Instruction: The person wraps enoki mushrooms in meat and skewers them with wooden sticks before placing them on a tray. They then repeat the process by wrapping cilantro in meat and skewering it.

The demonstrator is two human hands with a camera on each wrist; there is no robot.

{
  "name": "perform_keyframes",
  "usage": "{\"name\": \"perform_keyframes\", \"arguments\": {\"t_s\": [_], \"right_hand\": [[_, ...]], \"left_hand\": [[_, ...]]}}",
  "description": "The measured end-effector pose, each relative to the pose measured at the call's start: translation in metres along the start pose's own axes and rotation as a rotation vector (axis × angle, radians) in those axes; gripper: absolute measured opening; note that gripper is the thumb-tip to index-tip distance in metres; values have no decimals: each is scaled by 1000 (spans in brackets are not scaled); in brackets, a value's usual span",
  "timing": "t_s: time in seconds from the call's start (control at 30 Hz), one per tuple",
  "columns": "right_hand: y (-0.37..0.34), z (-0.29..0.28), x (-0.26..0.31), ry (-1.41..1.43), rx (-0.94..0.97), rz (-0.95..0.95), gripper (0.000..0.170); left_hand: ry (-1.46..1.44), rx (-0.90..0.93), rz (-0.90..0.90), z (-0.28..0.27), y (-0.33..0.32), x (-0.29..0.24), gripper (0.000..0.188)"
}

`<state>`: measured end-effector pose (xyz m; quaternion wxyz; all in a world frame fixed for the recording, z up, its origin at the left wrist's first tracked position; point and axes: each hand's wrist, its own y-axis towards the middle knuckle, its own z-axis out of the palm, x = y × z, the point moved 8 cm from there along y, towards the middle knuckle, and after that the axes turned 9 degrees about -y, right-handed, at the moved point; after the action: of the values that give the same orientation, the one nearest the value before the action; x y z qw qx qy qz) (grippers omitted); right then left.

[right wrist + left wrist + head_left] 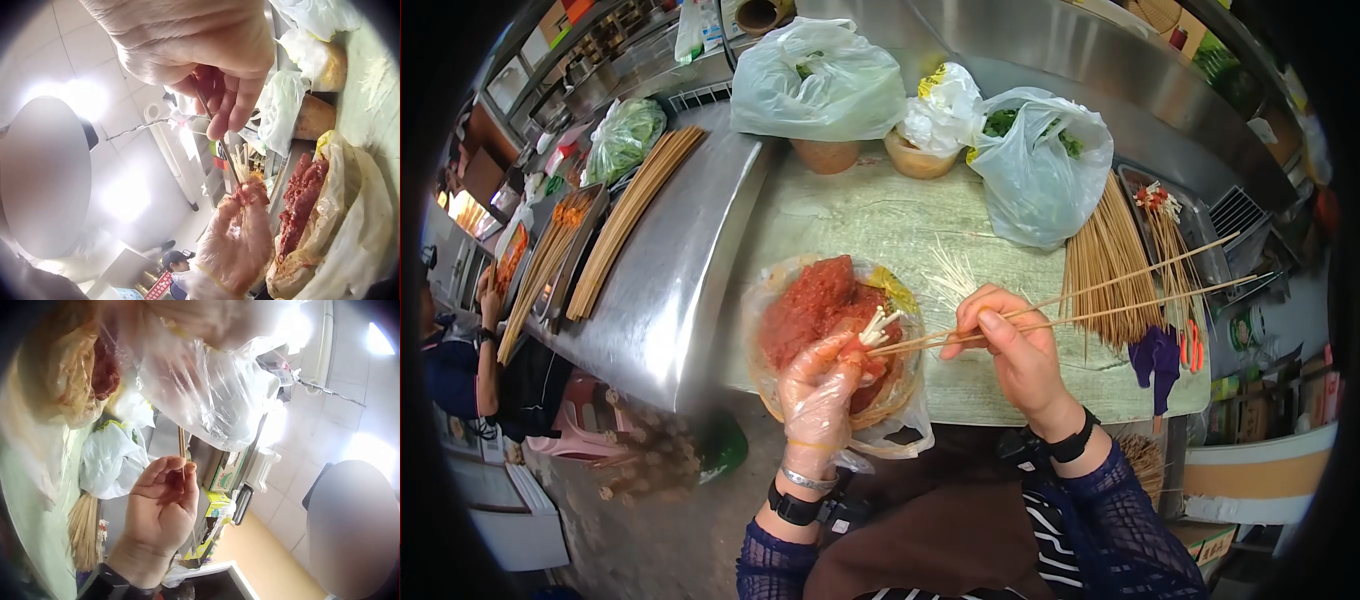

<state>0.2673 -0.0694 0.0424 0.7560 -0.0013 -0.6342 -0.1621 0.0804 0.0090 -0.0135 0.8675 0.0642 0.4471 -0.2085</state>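
Observation:
My left hand (815, 395), in a clear plastic glove, pinches a small bundle of white enoki mushrooms (881, 326) with red meat paste at its base. Bamboo skewers (1145, 272) run from that bundle to the right, their near ends at the gloved fingertips. My bare right hand (1022, 352) grips the skewers between thumb and fingers. Below the left hand stands a plastic-lined basket (766, 392) heaped with red minced meat (812, 303). In the right wrist view the mushrooms (241, 156) stick up beside a skewer (229, 156) above the gloved fingers.
Loose enoki (952, 275) lie on the green tabletop (850, 215). Bare skewers (1108, 270) are piled at the right, beside a tray with filled skewers (1162, 205) and orange-handled scissors (1192, 348). Bags of greens (1040, 180) line the back. A steel counter (670, 250) adjoins at left.

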Motion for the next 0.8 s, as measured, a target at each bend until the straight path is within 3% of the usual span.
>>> {"name": "perform_keyframes", "arguments": {"t_s": [0.27, 0.6, 0.8], "right_hand": [[-6, -12, -8, 104, -47, -59, 22], [-16, -4, -22, 150, -140, -173, 21], [-17, -2, -39, 340, -230, -73, 21]], "left_hand": [[-367, -87, -70, 0, 7, -3, 30], [-434, -62, -96, 5, 7, 4, 26], [-480, -30, -93, 15, 6, 3, 26]]}}
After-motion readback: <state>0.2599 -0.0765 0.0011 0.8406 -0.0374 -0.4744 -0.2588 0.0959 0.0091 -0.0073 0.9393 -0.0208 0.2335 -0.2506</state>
